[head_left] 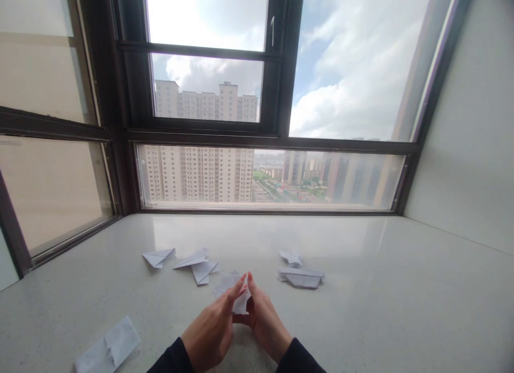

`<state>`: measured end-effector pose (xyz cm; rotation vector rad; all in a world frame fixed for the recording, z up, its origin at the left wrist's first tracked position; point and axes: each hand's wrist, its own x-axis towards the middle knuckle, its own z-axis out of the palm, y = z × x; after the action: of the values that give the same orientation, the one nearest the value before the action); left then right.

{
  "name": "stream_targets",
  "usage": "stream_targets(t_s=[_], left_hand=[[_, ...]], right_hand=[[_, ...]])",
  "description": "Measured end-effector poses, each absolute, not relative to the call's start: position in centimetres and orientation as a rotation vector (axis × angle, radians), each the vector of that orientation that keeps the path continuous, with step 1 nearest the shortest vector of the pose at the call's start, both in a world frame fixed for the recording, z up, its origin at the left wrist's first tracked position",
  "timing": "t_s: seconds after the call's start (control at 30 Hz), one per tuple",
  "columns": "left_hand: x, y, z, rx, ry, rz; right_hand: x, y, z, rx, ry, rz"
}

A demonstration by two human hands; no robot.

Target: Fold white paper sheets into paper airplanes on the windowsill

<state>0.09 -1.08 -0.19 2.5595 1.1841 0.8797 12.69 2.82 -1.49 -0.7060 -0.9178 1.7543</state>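
My left hand [212, 330] and my right hand [265, 320] meet at the lower middle, fingertips close together around a small folded white paper [241, 304]. Both hands have their fingers closed on this paper, which they partly cover. Just behind them, another pale folded paper part [225, 283] shows; whether it belongs to the held piece I cannot tell. To the left of the hands lie folded white papers [204, 270], and a pointed one [158, 257] sits farther left. On the right are a boat-like folded paper [302, 277] and a smaller folded piece [291, 258].
A larger folded white paper [108, 347] lies at the lower left of the pale, glossy sill [361, 303]. Dark window frames [257, 144] border the sill at the back and left, and a white wall [469, 148] stands at the right.
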Motion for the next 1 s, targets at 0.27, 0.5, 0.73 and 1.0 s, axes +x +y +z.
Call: stream_targets(t_s=[0.27,0.5,0.73,1.0], left_hand=[[-1.1,-0.3,-0.6,2.217,1.222,1.218],[-1.0,0.9,-0.3,1.361,1.09,1.229],[-0.2,0.1,-0.2,0.877,0.864,1.187],[-0.1,0.2,0.0,0.799,0.927,1.19]], right_hand=[[12.9,3.0,-1.4,-0.607,-1.14,1.735],[12.7,3.3,-1.5,-0.577,-1.184,1.693],[12.9,3.8,-2.2,-0.636,-1.306,1.434],[13.9,3.4,-0.9,-0.964,-1.637,0.733]])
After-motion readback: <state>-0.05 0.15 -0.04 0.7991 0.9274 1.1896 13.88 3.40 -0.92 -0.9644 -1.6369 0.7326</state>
